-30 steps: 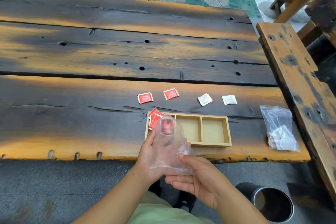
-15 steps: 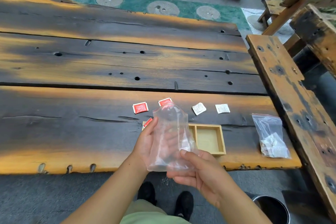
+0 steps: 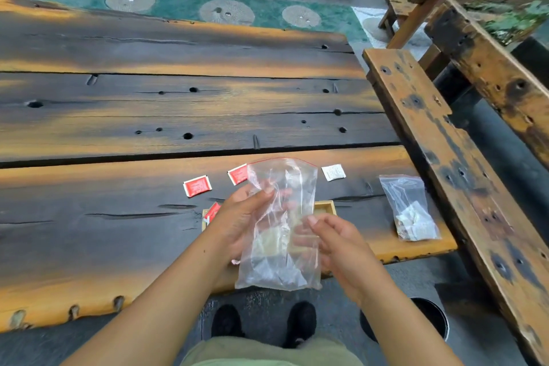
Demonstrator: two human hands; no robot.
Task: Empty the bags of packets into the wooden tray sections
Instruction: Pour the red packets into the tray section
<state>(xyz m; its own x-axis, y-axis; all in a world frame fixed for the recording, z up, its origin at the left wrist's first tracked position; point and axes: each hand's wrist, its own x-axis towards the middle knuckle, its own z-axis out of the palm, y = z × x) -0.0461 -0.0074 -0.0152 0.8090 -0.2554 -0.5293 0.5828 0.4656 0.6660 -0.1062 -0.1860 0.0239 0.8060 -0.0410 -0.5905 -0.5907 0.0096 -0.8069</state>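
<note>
Table [image 3: 178,116]: dark scorched planks, orange edges.
Bench [image 3: 445,140]: at right, weathered.
Rug [image 3: 184,6]: green, round motifs.
Bin [image 3: 430,318]: black, floor.

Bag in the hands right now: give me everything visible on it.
The clear plastic zip bag is thin, crinkled and see-through, with a red line along its top seal edge. It stands roughly upright, mouth up and away from the person, above the table's near edge and in front of the wooden tray. No red packets show inside. The left hand grips its left side, the right hand its lower right.
</note>
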